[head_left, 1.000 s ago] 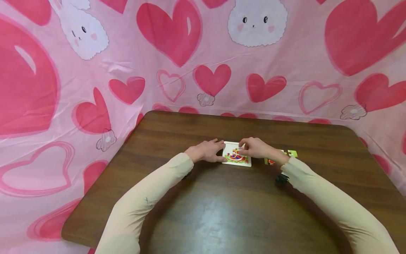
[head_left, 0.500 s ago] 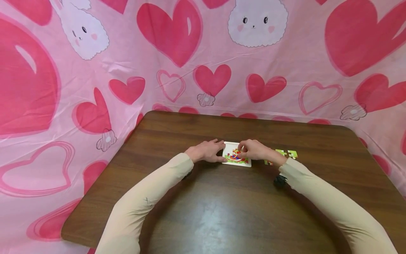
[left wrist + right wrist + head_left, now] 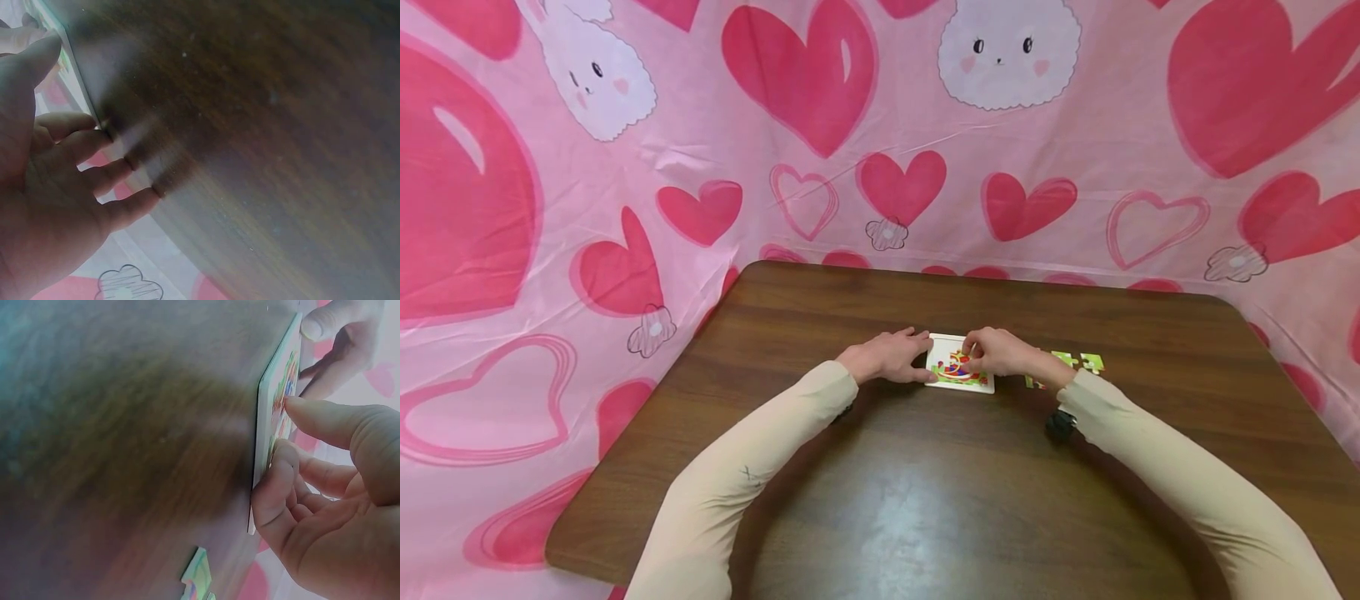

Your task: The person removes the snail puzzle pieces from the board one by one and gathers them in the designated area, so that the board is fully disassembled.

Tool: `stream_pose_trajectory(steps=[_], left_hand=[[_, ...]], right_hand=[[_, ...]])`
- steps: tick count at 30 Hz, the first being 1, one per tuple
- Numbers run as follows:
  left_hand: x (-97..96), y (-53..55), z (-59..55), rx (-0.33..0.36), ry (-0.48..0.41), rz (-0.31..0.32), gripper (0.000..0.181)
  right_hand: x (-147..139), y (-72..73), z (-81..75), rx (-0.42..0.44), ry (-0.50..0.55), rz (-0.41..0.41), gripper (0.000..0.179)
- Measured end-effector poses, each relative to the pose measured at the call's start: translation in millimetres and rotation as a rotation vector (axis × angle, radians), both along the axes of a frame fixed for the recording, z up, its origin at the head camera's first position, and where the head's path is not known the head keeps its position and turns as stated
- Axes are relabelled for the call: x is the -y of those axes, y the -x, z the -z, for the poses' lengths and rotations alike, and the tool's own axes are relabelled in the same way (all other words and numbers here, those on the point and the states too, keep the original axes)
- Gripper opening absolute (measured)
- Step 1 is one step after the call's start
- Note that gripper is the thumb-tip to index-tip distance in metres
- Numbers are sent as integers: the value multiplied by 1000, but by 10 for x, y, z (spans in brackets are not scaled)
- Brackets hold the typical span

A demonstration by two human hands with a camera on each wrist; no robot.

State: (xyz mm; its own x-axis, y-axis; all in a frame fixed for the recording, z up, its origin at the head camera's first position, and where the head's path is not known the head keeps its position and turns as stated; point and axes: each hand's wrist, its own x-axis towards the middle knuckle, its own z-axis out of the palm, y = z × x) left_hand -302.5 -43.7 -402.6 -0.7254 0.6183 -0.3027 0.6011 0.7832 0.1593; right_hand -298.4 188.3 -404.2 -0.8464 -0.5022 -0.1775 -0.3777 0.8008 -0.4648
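A square jigsaw puzzle board (image 3: 945, 342) with a white rim lies on the table, showing a red, blue, yellow and green picture in its lower part. My left hand (image 3: 889, 357) rests at its left side, fingers spread and thumb on the near left corner; in the left wrist view the left hand (image 3: 56, 187) has its fingertips down on the wood. Over the right part of the board, my right hand (image 3: 1002, 352) has thumb and curled fingers down on the picture. In the right wrist view the right hand (image 3: 337, 481) pinches a puzzle piece, mostly hidden by the fingers.
Several loose green puzzle pieces (image 3: 1092, 363) lie right of the board, partly behind the right wrist. One loose piece (image 3: 199, 575) shows in the right wrist view. The brown wooden table (image 3: 880, 483) meets a pink heart-patterned cloth (image 3: 820, 75) behind.
My right hand has lowered a puzzle piece onto the board and shifted slightly left, uncovering more of the loose pieces. The left hand and the board stay put.
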Motion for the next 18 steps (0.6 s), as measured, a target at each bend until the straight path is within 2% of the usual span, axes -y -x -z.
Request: stream_pose_trajectory(steps=[18], left_hand=[[-12, -8, -3, -13, 7, 7, 74]], right_hand=[[7, -7, -9, 9, 36, 7, 29]])
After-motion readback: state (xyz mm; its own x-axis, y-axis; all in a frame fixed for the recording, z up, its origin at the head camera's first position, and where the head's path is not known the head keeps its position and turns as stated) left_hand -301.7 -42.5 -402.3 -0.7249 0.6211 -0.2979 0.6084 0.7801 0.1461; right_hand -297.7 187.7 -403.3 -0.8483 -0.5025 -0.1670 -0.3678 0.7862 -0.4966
